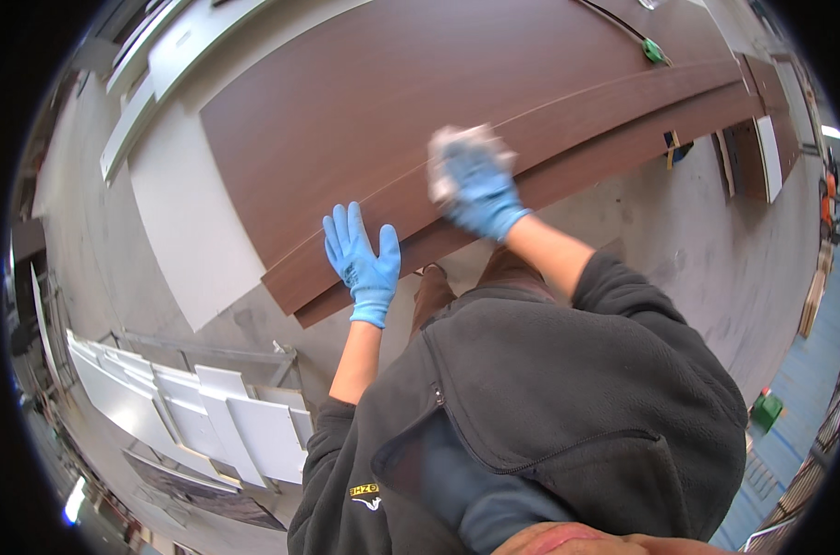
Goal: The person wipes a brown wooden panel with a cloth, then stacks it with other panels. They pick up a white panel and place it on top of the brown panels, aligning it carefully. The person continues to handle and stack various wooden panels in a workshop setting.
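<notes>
1. The left hand (360, 264), in a light-blue knitted glove, is over the near-left end of a long, narrow, dark-brown board (614, 113), back upward. Its fingers are spread and straight, gripping nothing; whether they touch the board cannot be told.
2. The right hand (480, 190), in a matching blue glove, has hold of a crumpled, pale pinkish-white cloth (441, 166), bunched around its fingers. Blur hides how tightly they curl.
3. The cloth is over the narrow board, near the middle of its length.
4. That board runs along the near side of a broad, flat, dark-brown panel (392, 92).
5. A small green object (656, 51) lies toward the panel's far right.
6. White flat panels (115, 384) stand at lower left, well apart from the hands.
</notes>
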`<state>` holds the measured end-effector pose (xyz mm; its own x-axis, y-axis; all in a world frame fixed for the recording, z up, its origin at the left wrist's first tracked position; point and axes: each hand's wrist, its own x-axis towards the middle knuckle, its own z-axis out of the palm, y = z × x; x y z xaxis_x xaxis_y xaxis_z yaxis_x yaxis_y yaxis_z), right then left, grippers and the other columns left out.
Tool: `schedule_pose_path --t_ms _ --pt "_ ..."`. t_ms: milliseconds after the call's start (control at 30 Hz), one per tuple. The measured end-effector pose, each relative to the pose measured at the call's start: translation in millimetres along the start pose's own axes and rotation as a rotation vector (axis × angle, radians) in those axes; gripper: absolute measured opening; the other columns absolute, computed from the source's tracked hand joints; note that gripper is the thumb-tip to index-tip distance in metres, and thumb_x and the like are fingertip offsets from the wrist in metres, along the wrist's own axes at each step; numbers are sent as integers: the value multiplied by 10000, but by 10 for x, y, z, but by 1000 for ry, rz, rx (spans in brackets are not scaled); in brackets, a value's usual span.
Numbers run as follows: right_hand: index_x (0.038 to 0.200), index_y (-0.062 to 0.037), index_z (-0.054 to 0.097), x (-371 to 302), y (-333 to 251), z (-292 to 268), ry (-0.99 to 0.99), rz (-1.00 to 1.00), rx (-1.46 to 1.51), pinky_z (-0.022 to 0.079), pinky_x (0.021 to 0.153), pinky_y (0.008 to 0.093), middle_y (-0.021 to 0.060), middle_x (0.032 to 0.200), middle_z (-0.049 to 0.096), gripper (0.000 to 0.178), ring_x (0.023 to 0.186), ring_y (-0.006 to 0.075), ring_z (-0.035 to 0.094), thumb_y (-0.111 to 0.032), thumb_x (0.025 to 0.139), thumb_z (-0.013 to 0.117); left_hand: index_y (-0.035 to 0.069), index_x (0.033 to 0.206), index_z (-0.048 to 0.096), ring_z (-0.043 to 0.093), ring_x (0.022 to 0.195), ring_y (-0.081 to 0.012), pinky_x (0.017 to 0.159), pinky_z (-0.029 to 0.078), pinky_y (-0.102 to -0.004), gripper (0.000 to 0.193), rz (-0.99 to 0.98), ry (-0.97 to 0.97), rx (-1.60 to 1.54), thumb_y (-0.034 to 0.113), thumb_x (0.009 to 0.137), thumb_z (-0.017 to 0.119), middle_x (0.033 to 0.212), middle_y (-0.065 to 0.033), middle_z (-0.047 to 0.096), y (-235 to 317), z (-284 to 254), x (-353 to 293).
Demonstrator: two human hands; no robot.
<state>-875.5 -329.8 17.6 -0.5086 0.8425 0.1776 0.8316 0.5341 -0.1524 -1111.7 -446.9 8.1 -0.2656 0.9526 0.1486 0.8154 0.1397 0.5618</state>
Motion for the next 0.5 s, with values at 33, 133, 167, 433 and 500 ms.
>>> schedule_pose_path --t_ms 33,133,167,433,500 --pt "1308 0 582 4 -285 30 37 -90 34 403 1119 568 194 1279 558 481 1241 393 529 -199 871 616 37 1560 519 334 1570 -454 1269 237 -579 714 16 -1 -40 444 993 671 1630 -231 475 104 158 52" --pt "1223 -35 639 -23 -320 -54 280 -348 248 448 1063 579 155 1184 605 376 1147 385 585 -160 869 625 12 1599 439 251 1600 -470 1292 115 -629 766 -135 -35 -8 442 1004 660 1674 -245 400 300 489 124" --pt "1161 -55 656 -23 -73 -119 252 -328 230 470 1020 571 142 1134 615 314 1089 376 602 -151 863 627 7 1605 424 233 1606 -474 1295 90 -639 779 -223 -76 13 442 1005 660 1684 -248 381 325 554 134" --pt "1103 -119 666 -405 4119 -512 162 276 24 487 1015 463 146 1206 658 289 1160 342 627 -335 934 576 26 1682 277 112 1646 -439 1309 59 -631 1116 -128 -168 322 603 871 782 1764 -220 221 308 686 76" --pt "1367 -127 615 -552 4731 -427 210 327 -409 364 1194 496 166 1490 562 496 1409 351 507 -448 994 545 36 1697 243 96 1650 -435 1313 54 -623 1132 -152 -206 391 614 878 770 1775 -218 189 324 697 84"
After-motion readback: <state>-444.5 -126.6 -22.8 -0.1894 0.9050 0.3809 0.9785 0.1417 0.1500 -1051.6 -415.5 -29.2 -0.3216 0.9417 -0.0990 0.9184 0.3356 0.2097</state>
